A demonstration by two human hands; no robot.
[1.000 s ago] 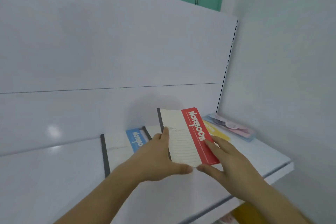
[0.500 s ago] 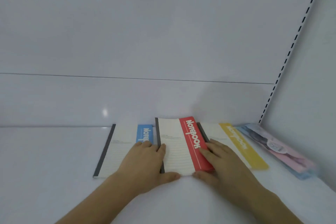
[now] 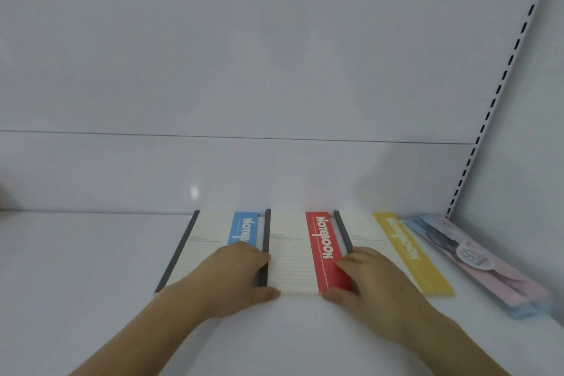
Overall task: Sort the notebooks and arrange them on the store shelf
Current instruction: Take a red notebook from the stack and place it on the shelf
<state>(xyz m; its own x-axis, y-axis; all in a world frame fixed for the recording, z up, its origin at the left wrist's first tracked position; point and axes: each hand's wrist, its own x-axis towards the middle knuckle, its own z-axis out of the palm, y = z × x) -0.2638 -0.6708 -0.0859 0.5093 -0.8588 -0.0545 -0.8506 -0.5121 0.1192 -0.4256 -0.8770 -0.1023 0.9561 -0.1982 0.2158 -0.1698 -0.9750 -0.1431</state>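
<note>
Three notebooks lie side by side on the white shelf (image 3: 91, 268). The blue-striped notebook (image 3: 210, 238) is on the left, the red-striped notebook (image 3: 293, 253) in the middle and the yellow-striped notebook (image 3: 396, 247) on the right. The red one lies flat, overlapping its neighbours' edges. My left hand (image 3: 232, 275) grips its near left corner, fingers at the dark spine and thumb on the near edge. My right hand (image 3: 375, 281) grips the near right corner, fingers on the red stripe and thumb at the near edge.
A pink and blue wrapped pack (image 3: 476, 262) lies at the far right next to the side wall. The white back panel rises behind the notebooks, with a slotted upright (image 3: 500, 82) in the right corner. Bare shelf stretches to the left.
The red-striped notebook came down from a raised tilt to lie flat between the blue and yellow ones, then slid back into line. Both hands stayed on its near corners.
</note>
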